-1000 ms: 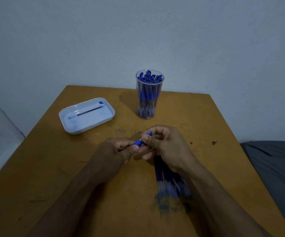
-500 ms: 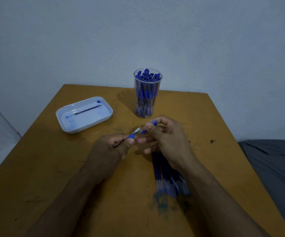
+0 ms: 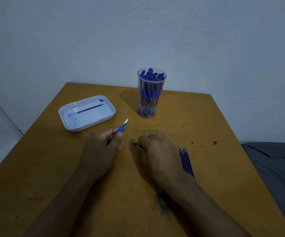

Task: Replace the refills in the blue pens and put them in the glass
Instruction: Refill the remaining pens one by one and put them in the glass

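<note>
My left hand (image 3: 100, 151) grips a blue pen (image 3: 122, 127), whose bare silver tip points up and right toward the glass. My right hand (image 3: 159, 154) rests knuckles-up on the table with its fingers curled round a small blue piece (image 3: 135, 144), seemingly the pen's cap, which pokes out to the left. A bundle of blue refills (image 3: 186, 159) lies on the table, partly hidden under my right hand and wrist. The clear glass (image 3: 151, 100) stands at the back, packed with several blue pens.
A white plastic tray (image 3: 80, 127) sits at the back left of the wooden table (image 3: 215, 168), with one dark refill (image 3: 91, 108) in it. A blue ink smear (image 3: 161, 202) marks the table near my right forearm. Grey cloth (image 3: 275, 165) lies off the right edge.
My hands have pulled apart. The cap came off the pen in my right hand, which dropped to the table; my left hand keeps the uncapped pen.
</note>
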